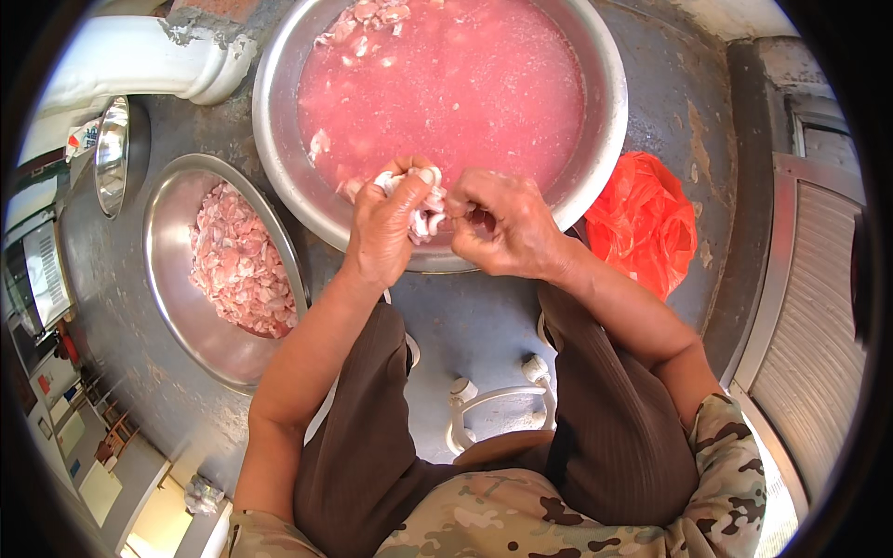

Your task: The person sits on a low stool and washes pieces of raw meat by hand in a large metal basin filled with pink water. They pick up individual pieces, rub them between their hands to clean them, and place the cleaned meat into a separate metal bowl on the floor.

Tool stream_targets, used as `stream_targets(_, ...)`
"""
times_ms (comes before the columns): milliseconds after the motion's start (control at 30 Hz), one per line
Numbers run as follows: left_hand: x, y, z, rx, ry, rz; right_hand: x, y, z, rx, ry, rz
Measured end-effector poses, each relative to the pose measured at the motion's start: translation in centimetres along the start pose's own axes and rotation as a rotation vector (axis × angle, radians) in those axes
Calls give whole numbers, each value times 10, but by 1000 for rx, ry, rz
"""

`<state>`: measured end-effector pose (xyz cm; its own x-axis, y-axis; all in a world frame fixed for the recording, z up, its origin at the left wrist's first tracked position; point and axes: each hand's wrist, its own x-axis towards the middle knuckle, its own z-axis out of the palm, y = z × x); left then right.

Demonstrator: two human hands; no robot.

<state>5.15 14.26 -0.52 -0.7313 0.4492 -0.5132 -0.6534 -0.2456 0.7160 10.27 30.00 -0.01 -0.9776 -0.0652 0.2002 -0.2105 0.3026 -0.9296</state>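
Note:
Above the near rim of a large metal basin [270, 139], my left hand [387, 230] grips a whitish, folded piece of raw meat [427, 209]. The curled fingers of my right hand [506, 223] pinch the right edge of that piece; their tips are partly hidden. Cloudy pink-red liquid [446, 91] fills much of the basin. More pale raw pieces [366, 17] break the surface at its far left side. To the left, a tilted-looking steel bowl [171, 258] holds a heap of pink raw meat pieces [241, 265].
A crumpled red plastic bag [642, 223] lies right of the basin. Another shiny metal bowl [111, 157] stands at far left, near a white pipe [139, 59]. Between my knees are pale stool legs [499, 397] on the worn grey floor [460, 321]. A ribbed metal panel [809, 328] borders the right.

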Motion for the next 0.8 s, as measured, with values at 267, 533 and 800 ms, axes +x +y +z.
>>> stream_targets(267, -1, 5, 3, 65, -33, 42, 3, 17, -6, 406, 28, 372)
stream_targets(533, 0, 4, -2, 84, -51, 18, 6, 13, -20, 763, 10, 588)
stream_targets(800, -1, -1, 0, 318, -134, -204, 14, 25, -13, 1489, 232, 644)
